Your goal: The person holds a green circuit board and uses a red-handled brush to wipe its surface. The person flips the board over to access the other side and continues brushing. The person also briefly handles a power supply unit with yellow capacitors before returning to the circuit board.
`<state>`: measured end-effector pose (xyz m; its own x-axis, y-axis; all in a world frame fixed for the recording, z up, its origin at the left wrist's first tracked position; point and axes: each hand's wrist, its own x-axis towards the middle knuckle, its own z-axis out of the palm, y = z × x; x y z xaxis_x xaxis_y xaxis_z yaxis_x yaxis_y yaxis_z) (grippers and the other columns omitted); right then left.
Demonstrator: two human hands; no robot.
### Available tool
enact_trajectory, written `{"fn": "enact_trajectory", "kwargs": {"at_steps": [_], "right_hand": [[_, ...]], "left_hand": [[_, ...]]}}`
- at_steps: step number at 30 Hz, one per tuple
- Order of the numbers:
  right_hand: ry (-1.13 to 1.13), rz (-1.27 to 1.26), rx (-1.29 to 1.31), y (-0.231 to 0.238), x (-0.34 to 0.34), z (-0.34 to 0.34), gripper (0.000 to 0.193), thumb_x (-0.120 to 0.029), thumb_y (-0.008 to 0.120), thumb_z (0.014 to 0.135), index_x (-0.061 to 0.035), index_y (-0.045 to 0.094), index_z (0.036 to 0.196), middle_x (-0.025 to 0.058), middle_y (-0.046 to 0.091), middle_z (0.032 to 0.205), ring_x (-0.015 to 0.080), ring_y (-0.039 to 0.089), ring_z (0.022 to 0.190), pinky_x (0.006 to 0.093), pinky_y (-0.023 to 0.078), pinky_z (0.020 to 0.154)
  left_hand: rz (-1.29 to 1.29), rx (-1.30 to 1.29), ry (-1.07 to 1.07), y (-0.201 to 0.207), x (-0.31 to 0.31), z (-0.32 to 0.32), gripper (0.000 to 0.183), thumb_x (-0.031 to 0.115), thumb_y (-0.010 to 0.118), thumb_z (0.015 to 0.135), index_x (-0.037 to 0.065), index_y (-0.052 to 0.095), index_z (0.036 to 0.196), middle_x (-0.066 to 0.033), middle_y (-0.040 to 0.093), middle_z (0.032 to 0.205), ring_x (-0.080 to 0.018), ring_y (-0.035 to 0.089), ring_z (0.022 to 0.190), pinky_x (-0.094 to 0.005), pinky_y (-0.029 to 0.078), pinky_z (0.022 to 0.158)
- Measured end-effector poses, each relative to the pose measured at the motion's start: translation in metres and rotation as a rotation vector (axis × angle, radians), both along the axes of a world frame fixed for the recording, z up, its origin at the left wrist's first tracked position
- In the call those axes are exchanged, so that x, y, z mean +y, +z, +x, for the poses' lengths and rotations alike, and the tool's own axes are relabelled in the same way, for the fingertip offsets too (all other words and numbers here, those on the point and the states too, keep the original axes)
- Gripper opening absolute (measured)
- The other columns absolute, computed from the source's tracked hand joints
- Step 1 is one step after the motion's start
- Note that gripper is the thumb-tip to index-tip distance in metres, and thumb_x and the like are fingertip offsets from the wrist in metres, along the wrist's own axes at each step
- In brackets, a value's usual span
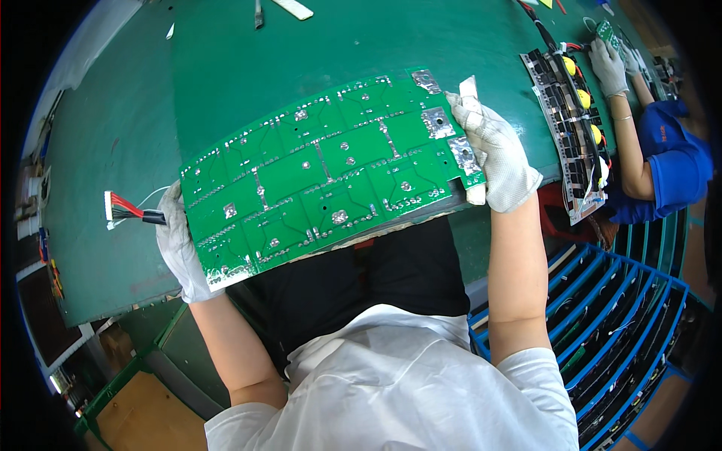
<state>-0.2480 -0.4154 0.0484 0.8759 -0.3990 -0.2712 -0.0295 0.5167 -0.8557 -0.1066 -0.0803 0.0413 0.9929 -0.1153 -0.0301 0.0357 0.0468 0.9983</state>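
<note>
A large green circuit board (323,169) is held up over the near edge of the workbench, its soldered side facing me. My left hand (180,240), in a pale glove, grips the board's left end; part of its fingers lies behind the board. Beside that hand a cable with red, black and white wires ends in a white connector (110,208). At the right end, my gloved right hand (500,154) is closed on the board near three silvery solder pads (438,122). White strips stick out above and below this hand.
Another board with black parts and yellow round components (568,128) lies to the right. Beyond it a co-worker in a blue shirt (673,150) handles a small green board (608,34). A blue slotted rack (609,323) stands at lower right. Tools (259,15) lie at the bench's far side.
</note>
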Motion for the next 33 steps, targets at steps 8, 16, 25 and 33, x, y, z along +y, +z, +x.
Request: {"fn": "enact_trajectory", "kwargs": {"at_steps": [8,16,25,33], "right_hand": [[-0.064,0.02,0.036,0.0,0.002,0.001,0.039,-0.014,0.057,0.086,0.008,0.05,0.118,0.01,0.057,0.112,0.0152,0.054,0.101,0.0256,0.042,0.089],[-0.054,0.005,0.014,-0.009,-0.002,0.0,0.044,-0.015,0.057,0.086,0.0089,0.047,0.121,0.0113,0.056,0.115,0.0165,0.054,0.104,0.0264,0.041,0.091],[-0.07,-0.02,0.036,-0.004,0.002,0.001,0.042,-0.014,0.053,0.087,0.0092,0.048,0.122,0.0133,0.054,0.12,0.0176,0.053,0.108,0.0279,0.041,0.092],[-0.026,-0.027,0.025,-0.004,0.002,0.001,0.041,-0.018,0.046,0.093,0.0064,0.044,0.125,0.0132,0.056,0.118,0.0195,0.057,0.104,0.0327,0.047,0.09]], "left_hand": [[-0.075,0.011,-0.056,-0.005,0.007,0.004,0.046,0.028,0.056,0.089,-0.006,0.047,0.119,-0.0086,0.057,0.104,-0.0145,0.058,0.09,-0.0272,0.049,0.078],[-0.003,-0.052,-0.027,-0.014,0.015,0.01,0.047,0.03,0.058,0.089,-0.007,0.048,0.116,-0.0085,0.057,0.103,-0.0129,0.056,0.09,-0.026,0.048,0.079],[-0.035,0.007,0.015,0.001,0.004,0.001,0.039,0.027,0.055,0.09,-0.005,0.055,0.112,-0.0092,0.058,0.106,-0.014,0.053,0.096,-0.0263,0.041,0.086],[-0.003,-0.008,-0.024,0.009,0.005,0.002,0.044,0.026,0.055,0.089,-0.008,0.05,0.117,-0.0136,0.057,0.111,-0.0187,0.054,0.103,-0.0292,0.039,0.091]]}}
